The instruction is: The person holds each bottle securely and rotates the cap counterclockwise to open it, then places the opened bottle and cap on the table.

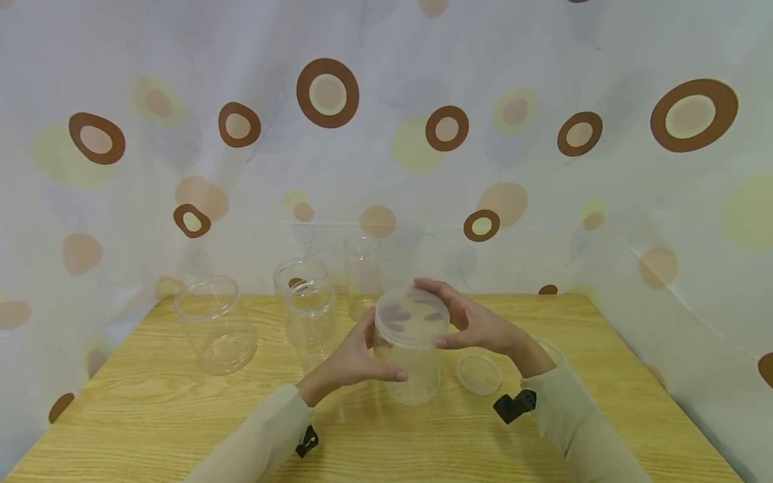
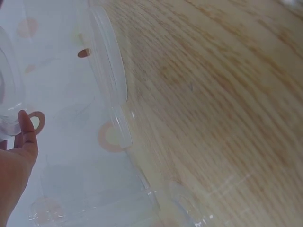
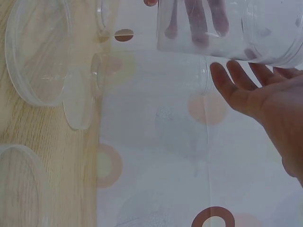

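Observation:
A clear plastic jar (image 1: 413, 376) stands upright between my two hands, with a translucent round lid (image 1: 413, 316) on its top. My left hand (image 1: 356, 355) grips the jar's left side, thumb at the front; fingers show through the clear wall in the right wrist view. At the top right, my right hand (image 1: 480, 325) grips the lid's rim, its thumb in front and fingers behind. In the right wrist view the jar (image 3: 203, 28) appears raised off the table. The left wrist view shows only part of the left hand (image 2: 19, 156) beside the jar's edge.
Several open clear jars stand at the left and back, including a wide jar (image 1: 217, 335) and a tall jar (image 1: 364, 278). A small lid (image 1: 479, 374) lies on the wooden table (image 1: 151, 416) near my right wrist. Another clear rim (image 1: 551, 350) is partly hidden behind the right forearm.

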Available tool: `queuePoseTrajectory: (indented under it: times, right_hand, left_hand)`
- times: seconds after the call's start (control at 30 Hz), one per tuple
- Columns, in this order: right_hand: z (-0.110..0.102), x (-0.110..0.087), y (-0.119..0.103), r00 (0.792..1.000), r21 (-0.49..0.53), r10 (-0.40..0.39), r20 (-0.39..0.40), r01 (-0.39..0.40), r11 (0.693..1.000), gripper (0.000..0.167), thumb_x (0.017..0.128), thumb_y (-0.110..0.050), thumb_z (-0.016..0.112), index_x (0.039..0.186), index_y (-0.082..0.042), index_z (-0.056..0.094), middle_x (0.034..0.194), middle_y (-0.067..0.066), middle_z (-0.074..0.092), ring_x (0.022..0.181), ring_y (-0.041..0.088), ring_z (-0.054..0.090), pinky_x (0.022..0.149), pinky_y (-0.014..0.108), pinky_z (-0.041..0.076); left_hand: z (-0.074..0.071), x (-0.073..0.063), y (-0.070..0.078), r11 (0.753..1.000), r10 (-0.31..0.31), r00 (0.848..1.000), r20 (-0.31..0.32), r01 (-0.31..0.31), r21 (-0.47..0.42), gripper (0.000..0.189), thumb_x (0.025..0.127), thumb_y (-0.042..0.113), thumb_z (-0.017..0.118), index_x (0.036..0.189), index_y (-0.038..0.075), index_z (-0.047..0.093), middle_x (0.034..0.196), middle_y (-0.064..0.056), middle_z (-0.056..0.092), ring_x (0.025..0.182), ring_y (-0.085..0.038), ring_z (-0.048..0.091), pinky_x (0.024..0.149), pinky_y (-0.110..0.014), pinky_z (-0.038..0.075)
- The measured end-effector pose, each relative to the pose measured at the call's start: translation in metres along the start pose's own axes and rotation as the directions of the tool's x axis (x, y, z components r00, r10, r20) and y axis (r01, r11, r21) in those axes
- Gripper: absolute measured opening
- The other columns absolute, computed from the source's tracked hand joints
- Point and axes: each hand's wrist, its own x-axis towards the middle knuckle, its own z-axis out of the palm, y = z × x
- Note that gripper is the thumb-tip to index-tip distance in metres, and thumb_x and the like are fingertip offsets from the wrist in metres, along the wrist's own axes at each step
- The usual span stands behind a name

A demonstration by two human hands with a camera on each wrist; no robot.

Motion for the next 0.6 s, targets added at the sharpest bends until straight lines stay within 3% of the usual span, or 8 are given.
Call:
queuePoseTrajectory:
  times: [0.1,0.27,0.5,0.6]
  right_hand:
    - [0.005,-0.001,-0.001,0.995,-0.102,-0.022,-0.100,0.012,0.995,0.089,0.081,-0.007,0.068,0.147,-0.014,0.009,0.149,0.012,0.019,0.133,0.030,0.024,0.102,0.032,0.036]
    - [0.016,-0.001,-0.005,0.964,-0.222,-0.027,-0.263,-0.033,0.974,0.089,0.077,-0.012,0.073,0.145,-0.019,0.016,0.145,0.012,0.027,0.131,0.029,0.026,0.102,0.054,0.030]
    - [0.028,-0.001,-0.008,0.944,-0.257,0.022,-0.329,-0.112,0.960,0.088,0.075,-0.017,0.075,0.144,-0.014,0.020,0.144,0.014,0.028,0.127,0.031,0.033,0.100,0.057,0.031]
    - [0.030,0.001,-0.009,0.935,-0.249,0.037,-0.354,-0.132,0.959,0.085,0.076,-0.017,0.075,0.142,-0.011,0.023,0.142,0.013,0.031,0.126,0.032,0.035,0.099,0.056,0.032]
  left_hand:
    - [0.000,0.000,-0.001,1.000,-0.021,0.999,-0.033,0.022,0.019,0.097,0.063,0.016,0.084,0.140,0.023,0.025,0.133,-0.005,0.044,0.117,-0.018,0.047,0.090,-0.038,0.043]
    - [0.001,0.000,0.001,0.998,-0.057,0.995,-0.076,0.060,0.033,0.099,0.064,0.008,0.082,0.141,0.025,0.022,0.136,-0.002,0.041,0.122,-0.018,0.043,0.092,-0.040,0.040]
    - [0.004,-0.003,0.024,0.998,-0.055,0.996,-0.074,0.057,0.023,0.096,0.067,0.008,0.080,0.142,0.012,0.020,0.139,-0.017,0.035,0.124,-0.034,0.039,0.093,-0.043,0.038]
    - [0.004,-0.004,0.027,0.997,-0.068,0.995,-0.071,0.069,0.021,0.097,0.067,0.007,0.080,0.142,0.011,0.019,0.139,-0.019,0.034,0.124,-0.036,0.038,0.094,-0.046,0.037]
